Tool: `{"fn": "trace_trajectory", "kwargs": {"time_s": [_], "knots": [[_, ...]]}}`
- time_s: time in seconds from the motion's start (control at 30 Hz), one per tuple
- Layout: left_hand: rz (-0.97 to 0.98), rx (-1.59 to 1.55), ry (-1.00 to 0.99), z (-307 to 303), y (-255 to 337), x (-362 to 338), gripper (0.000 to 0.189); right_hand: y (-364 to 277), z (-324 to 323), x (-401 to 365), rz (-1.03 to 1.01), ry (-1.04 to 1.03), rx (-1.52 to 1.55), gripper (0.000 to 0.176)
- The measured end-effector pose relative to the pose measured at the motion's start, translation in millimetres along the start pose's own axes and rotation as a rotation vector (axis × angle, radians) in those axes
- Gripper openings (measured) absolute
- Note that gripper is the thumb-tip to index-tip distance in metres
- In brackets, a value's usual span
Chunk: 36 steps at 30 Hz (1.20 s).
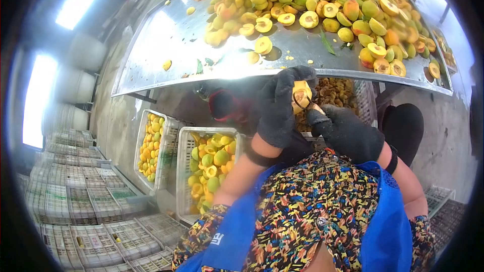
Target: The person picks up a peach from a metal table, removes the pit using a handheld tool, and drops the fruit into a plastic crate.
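My left hand (280,103), in a dark glove, is closed around a cut peach half (301,93), its flesh turned towards my other hand. My right hand (348,132), gloved too, grips a small coring tool (316,108) with a pale handle. The tool's thin, dark, curved blade lies against the cut face of the peach. Both hands are just off the near edge of the metal table (166,45), above a crate of brownish pits or scraps (335,95), which they partly hide.
Many halved peaches (307,19) are heaped on the table. Two white crates of peach halves (209,166) (153,146) stand on the floor at my left. Stacked pale crates (96,196) fill the lower left. Dark-clad knees are under the table edge.
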<state>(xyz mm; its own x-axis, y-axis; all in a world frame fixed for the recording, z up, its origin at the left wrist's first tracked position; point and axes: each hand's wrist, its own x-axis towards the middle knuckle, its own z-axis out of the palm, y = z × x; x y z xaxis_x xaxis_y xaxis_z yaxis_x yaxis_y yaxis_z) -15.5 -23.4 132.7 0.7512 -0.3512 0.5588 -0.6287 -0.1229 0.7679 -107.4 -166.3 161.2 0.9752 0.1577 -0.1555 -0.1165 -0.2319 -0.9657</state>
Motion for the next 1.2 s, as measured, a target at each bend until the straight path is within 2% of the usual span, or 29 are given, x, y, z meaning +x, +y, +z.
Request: {"fn": "trace_trajectory", "kwargs": {"time_s": [0.1,0.13,0.2,0.23,0.3,0.33,0.4,0.47,0.5,0.53,0.6,0.73,0.8,0.83,0.93,0.97,1.0,1.03,1.07,1.13,1.2], "knots": [[0.11,-0.01,-0.022,0,5,3,0.039,-14,-9,-6,0.078,-0.121,0.018,0.047],[0.139,0.01,-0.022,1,5,2,0.039,-6,-10,-7,0.032,-0.174,0.048,0.047],[0.089,0.037,0.015,4,7,2,0.039,17,-10,2,-0.297,-0.143,-0.028,0.048],[0.057,0.054,0.041,6,8,2,0.039,39,-2,13,-0.576,-0.058,-0.132,0.049],[-0.002,0.093,0.104,13,10,-1,0.038,32,3,13,-0.629,-0.033,-0.137,0.051],[-0.009,0.106,0.125,14,11,-2,0.038,22,0,4,-0.407,-0.092,-0.044,0.052],[0.085,0.101,0.142,14,15,0,0.037,6,5,-3,-0.121,-0.116,0.101,0.053],[0.201,0.098,0.189,16,12,1,0.037,3,9,-4,-0.048,-0.075,0.174,0.054],[0.195,0.033,0.202,17,8,0,0.037,4,10,-4,-0.038,-0.067,0.195,0.054],[0.191,-0.031,0.216,18,4,0,0.037,5,10,-4,-0.079,-0.085,0.183,0.055],[0.055,-0.286,0.211,19,-2,1,0.037,11,6,-1,-0.25,-0.13,0.079,0.057],[0.032,0.017,0.07,6,-3,0,0.036,26,-2,8,-0.597,-0.195,-0.15,0.059],[0.032,0.058,0.035,4,11,6,0.036,26,1,8,-0.57,-0.174,-0.11,0.06],[0.048,0.095,0.026,5,14,8,0.035,24,5,4,-0.494,-0.147,-0.05,0.06],[0.102,0.159,-0.031,8,8,11,0.037,10,13,-2,-0.045,-0.124,0.226,0.06],[0.069,0.075,-0.095,4,0,15,0.038,9,12,-3,-0.014,-0.127,0.242,0.06],[-0.059,-0.082,-0.164,1,-3,15,0.034,8,12,-3,0.017,-0.13,0.257,0.06],[-0.197,-0.23,-0.213,-2,-3,17,0.03,13,11,-1,-0.106,-0.141,0.184,0.06],[-0.431,-0.447,-0.261,-5,8,20,0.023,19,10,2,-0.231,-0.154,0.112,0.061],[-0.562,-0.59,-0.308,-5,13,21,0.016,29,6,7,-0.478,-0.17,-0.036,0.061],[-0.318,-0.43,-0.314,-2,5,18,0.016,33,3,6,-0.516,-0.203,-0.09,0.041]]}}
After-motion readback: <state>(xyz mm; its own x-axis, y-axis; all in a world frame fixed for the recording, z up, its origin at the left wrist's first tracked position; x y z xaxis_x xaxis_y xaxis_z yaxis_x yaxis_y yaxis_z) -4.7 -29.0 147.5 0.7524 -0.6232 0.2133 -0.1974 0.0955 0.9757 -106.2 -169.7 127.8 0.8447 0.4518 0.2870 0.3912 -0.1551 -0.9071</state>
